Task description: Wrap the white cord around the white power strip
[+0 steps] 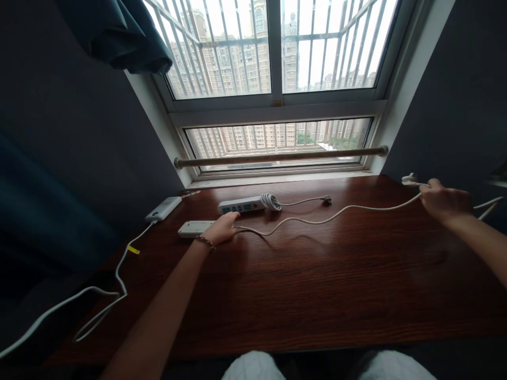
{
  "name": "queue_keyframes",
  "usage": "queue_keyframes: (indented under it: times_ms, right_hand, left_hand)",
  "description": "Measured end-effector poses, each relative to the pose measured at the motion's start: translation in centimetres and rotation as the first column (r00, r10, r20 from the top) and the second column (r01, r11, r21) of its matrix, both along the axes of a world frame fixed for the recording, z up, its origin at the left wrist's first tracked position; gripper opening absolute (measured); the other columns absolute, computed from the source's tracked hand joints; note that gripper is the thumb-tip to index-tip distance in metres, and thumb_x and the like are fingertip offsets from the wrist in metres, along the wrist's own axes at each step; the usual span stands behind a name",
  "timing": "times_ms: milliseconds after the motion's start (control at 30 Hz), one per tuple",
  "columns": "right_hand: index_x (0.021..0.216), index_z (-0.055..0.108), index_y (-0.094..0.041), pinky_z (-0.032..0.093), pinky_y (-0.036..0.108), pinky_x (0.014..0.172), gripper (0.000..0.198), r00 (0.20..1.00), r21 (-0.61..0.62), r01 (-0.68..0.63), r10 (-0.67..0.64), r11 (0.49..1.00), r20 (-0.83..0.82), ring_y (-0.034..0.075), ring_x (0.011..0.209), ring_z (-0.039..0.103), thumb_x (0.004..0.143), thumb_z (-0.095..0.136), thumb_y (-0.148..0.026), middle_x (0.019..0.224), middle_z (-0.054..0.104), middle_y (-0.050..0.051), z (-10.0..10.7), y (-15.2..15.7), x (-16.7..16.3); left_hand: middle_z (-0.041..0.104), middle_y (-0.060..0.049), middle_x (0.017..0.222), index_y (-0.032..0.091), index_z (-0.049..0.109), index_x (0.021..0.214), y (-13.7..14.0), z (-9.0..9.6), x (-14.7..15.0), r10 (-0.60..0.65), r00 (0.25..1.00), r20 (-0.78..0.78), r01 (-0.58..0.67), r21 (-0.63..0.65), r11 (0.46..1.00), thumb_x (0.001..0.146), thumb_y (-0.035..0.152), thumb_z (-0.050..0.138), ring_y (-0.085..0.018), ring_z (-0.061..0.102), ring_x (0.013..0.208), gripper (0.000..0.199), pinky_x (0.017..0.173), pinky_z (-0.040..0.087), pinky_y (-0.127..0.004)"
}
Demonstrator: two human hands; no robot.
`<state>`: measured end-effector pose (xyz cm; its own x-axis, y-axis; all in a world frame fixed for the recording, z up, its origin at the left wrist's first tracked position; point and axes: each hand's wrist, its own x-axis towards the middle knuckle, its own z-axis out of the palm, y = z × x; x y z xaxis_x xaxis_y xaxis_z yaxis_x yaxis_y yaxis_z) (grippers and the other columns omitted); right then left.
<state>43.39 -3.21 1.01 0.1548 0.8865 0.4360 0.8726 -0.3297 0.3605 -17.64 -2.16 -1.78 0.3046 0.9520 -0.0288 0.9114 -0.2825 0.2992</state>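
My left hand [222, 228], with a braided bracelet at the wrist, is closed over the right end of a white power strip [190, 228] lying on the desk. From that end a white cord [317, 221] runs in loose waves to the right. My right hand [446, 200] is raised at the far right, its fingers closed round the cord close to the white plug [410, 180], which sticks out past the fingers. Behind my left hand lies a second power strip [240, 205], its own cord coiled [271, 201] at its right end.
A white box-like power strip [163, 209] stands at the back left, its cord [122, 264] bearing a yellow tag [133, 250]. The brown wooden desk [317, 295] reaches a barred window with a rail [277, 158] across it. A blue curtain [122, 37] hangs at the left.
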Motion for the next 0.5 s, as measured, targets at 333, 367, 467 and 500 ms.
queue_keyframes:
  times_ms: [333, 367, 467, 500]
  right_hand:
    - [0.088, 0.064, -0.019, 0.025, 0.03, 0.05, 0.021, 0.998, 0.014, -0.042, 0.043, 0.999, -0.052, 0.011, 0.05, 0.047, 0.083, 0.043, -0.024, 0.093, 0.048, 0.013, -4.0, 0.1, 0.2]
    - [0.087, 0.064, -0.019, 0.026, 0.03, 0.05, 0.022, 0.997, 0.016, -0.047, 0.048, 0.999, -0.058, 0.011, 0.049, 0.047, 0.083, 0.043, -0.023, 0.093, 0.048, 0.012, -4.2, 0.1, 0.2]
    - [0.084, 0.063, -0.02, 0.026, 0.03, 0.048, 0.021, 0.997, 0.034, -0.056, 0.058, 0.998, -0.057, 0.013, 0.049, 0.047, 0.083, 0.042, -0.022, 0.093, 0.049, 0.011, -4.6, -0.1, 0.7]
    - [0.084, 0.063, -0.02, 0.025, 0.03, 0.048, 0.02, 0.997, 0.039, -0.057, 0.059, 0.998, -0.052, 0.013, 0.049, 0.047, 0.083, 0.042, -0.023, 0.093, 0.049, 0.011, -4.7, -0.2, 1.1]
  left_hand:
    - [0.043, -0.013, 0.124, 0.02, 0.041, 0.119, -0.4, -2.5, -7.3, 0.175, 0.897, -0.407, -0.132, 0.133, 0.982, 0.058, 0.0, 0.047, -0.026, 0.037, 0.119, 0.065, 0.101, 0.016, -0.051]
    - [0.044, -0.012, 0.12, 0.02, 0.044, 0.114, -0.2, -2.4, -7.2, 0.181, 0.889, -0.42, -0.133, 0.141, 0.981, 0.058, 0.0, 0.048, -0.026, 0.041, 0.114, 0.06, 0.099, 0.019, -0.05]
    - [0.045, -0.01, 0.11, 0.019, 0.048, 0.1, 0.0, -1.6, -7.1, 0.194, 0.882, -0.429, -0.131, 0.174, 0.976, 0.057, 0.004, 0.054, -0.025, 0.05, 0.1, 0.046, 0.093, 0.03, -0.043]
    - [0.044, -0.01, 0.108, 0.019, 0.048, 0.098, -0.2, -1.2, -7.2, 0.2, 0.885, -0.42, -0.13, 0.19, 0.973, 0.058, 0.006, 0.055, -0.024, 0.051, 0.096, 0.043, 0.089, 0.034, -0.04]
